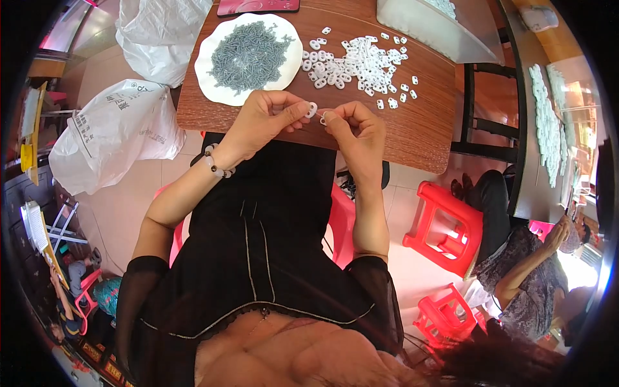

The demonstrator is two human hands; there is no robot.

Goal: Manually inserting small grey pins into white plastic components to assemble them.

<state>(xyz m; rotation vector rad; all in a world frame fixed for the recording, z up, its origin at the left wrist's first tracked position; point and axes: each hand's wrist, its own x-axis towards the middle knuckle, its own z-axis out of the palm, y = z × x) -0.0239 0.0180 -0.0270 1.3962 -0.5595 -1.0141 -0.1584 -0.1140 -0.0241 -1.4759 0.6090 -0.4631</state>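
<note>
My left hand [274, 119] pinches a white oval plastic piece with two holes [313, 109] between thumb and forefinger, above the table's near edge. Close beside it, my right hand [356, 129] is closed in a pinch on a small white piece [324, 120], mostly covered by the fingertips. A thin bit seems to lie between the two hands, too small to name. Beyond my left hand stands a white scalloped plate [204, 64] heaped with small grey pins [251, 55]. A loose pile of white two-hole pieces [361, 64] lies beyond my right hand.
The brown wooden table [419, 129] carries a translucent bin [438, 32] at its far right and a red tray [258, 6] at the back. White sacks [122, 135] stand on the left. A red stool [445, 229] and another seated person [529, 277] are on the right.
</note>
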